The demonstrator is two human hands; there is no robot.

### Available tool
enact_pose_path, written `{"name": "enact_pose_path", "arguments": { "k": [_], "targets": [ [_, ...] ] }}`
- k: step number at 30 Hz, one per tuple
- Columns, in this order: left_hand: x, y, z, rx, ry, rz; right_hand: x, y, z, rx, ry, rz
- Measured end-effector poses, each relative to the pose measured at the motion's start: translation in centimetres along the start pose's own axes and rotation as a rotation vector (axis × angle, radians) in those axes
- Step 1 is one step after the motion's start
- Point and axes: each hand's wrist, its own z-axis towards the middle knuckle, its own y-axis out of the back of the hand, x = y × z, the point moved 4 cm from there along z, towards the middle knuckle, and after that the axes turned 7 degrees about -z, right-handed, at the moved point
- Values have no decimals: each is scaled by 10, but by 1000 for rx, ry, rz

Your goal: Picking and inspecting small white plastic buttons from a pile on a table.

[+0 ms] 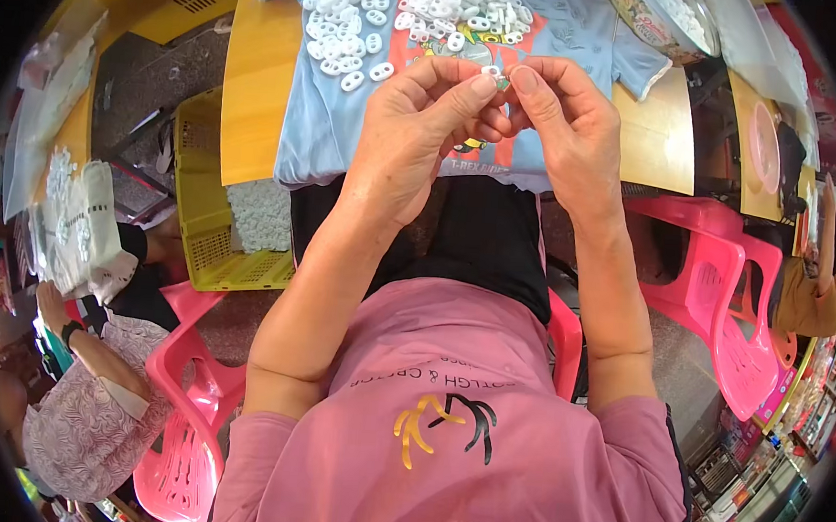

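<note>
Above the near part of a light blue printed T-shirt (302,125) spread on the table, my two hands meet at the fingertips. My left hand (412,117) is closed, pinching a small white plastic piece (492,71) with holes between thumb and forefinger. My right hand (570,127) is also closed in a pinch beside it; a tiny greenish bit shows between the hands, too small to name. Just beyond lie two heaps of white oval two-hole pieces, a left heap (342,22) and a right heap (467,10), with a few loose ones near my left hand.
A wooden table (660,132) carries the shirt. At its back right stands a round printed tub (658,17) of white pieces. Below left, a yellow crate (192,199) holds more. Pink plastic chairs (723,280) stand on both sides. Another person (93,404) sits at the left.
</note>
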Motion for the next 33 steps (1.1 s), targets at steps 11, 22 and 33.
{"name": "enact_pose_path", "arguments": {
  "k": [11, 22, 33],
  "targets": [
    [-4, 1, -2, -39, -92, 49, 3, -8, 2, -47, 102, -167],
    [-5, -3, -5, -71, -143, 153, 3, -6, 5, -4, 31, -61],
    [-3, -5, -5, -195, -312, 437, -5, -15, 7, -36, 33, -60]
  ]
}}
